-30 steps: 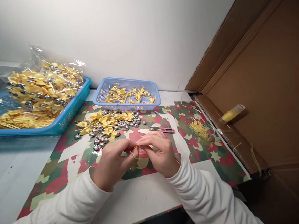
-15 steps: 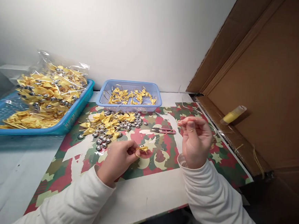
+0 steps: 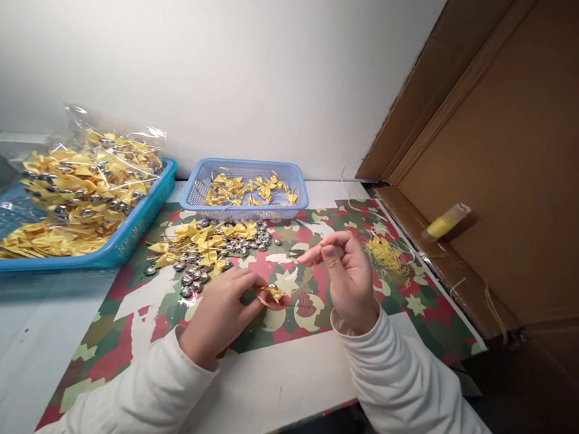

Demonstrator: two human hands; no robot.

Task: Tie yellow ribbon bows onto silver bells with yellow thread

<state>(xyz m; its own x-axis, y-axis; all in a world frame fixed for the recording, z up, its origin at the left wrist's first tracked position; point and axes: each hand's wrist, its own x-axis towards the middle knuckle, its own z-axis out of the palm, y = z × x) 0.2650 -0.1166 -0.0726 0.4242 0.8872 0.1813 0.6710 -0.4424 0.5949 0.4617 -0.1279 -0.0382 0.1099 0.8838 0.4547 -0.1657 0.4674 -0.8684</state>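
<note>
Between thumb and fingers, my left hand (image 3: 227, 309) holds a small yellow ribbon bow (image 3: 274, 295) with a gold cord loop and what looks like a silver bell. Up and to the right of it, my right hand (image 3: 348, 275) is closed in a pinch, apart from the bow. A fine thread ran to these fingers a moment before; it hardly shows now. Left of the hands lie loose yellow bows (image 3: 208, 237) on gold cords and several silver bells (image 3: 191, 283). Small thread snips (image 3: 296, 253) are partly hidden behind my right fingers.
A blue basket (image 3: 185, 202) at the back contains finished-looking bows. At left, a larger blue tray (image 3: 138, 225) bears a clear bag (image 3: 92, 175) full of bows with bells. Yellow thread scraps (image 3: 389, 257) lie at right, near a yellow thread spool (image 3: 446, 223) on the cardboard wall (image 3: 514, 161).
My right hand has moved left and slightly down, closer to my left hand, uncovering the thread scraps and covering part of the snips. My left hand still holds the bow, now turned slightly.
</note>
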